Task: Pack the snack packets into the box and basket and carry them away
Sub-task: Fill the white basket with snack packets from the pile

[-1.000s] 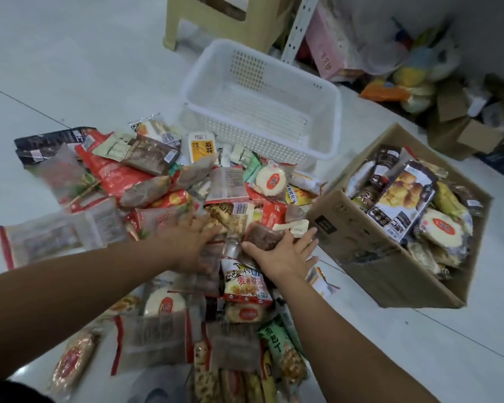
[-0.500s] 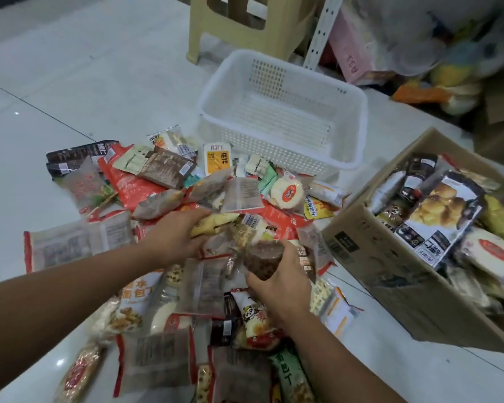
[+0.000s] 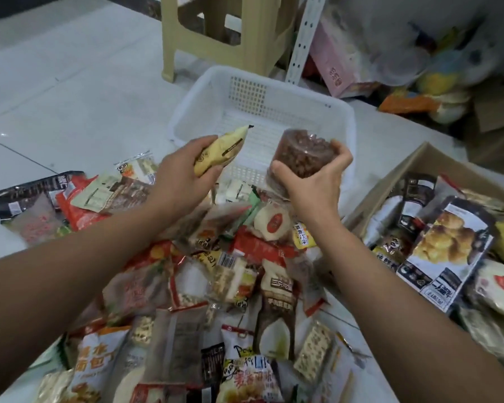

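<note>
Two snack packets are off the floor, one in each hand, both held in the middle of the frame over the near edge of the white basket [image 3: 291, 109]. The left hand [image 3: 184, 170] has its fingers curled round a yellow, banana-shaped packet [image 3: 221, 151], gripped at its lower end so the pointed tip sticks up and to the right. The right hand [image 3: 314, 181] cups a clear packet of round brown snack [image 3: 303, 152] from below, thumb on the left side and fingers wrapped round the right. The two packets are near each other but not touching.

The one basket sits on the floor in the upper centre, and nothing can be seen inside it. The one cardboard box [image 3: 384, 193] stands at the right edge of the frame, already piled with packets; the largest on top is a bag printed with golden pastries [image 3: 445, 251], and the rest overlap too much to count.

Below the hands, the loose pile of packets [image 3: 245, 257] spreads across the pale tiled floor [image 3: 70, 97] from the left edge down to the bottom of the frame. There are several dozen, overlapping, in red, orange, brown, clear and white wrappers.

At the top stands one beige plastic stool [image 3: 230, 30], with a white perforated shelf post [image 3: 303, 39] just to its right and a pink carton [image 3: 338, 68] beside that. Blurred clutter fills the upper right corner.
</note>
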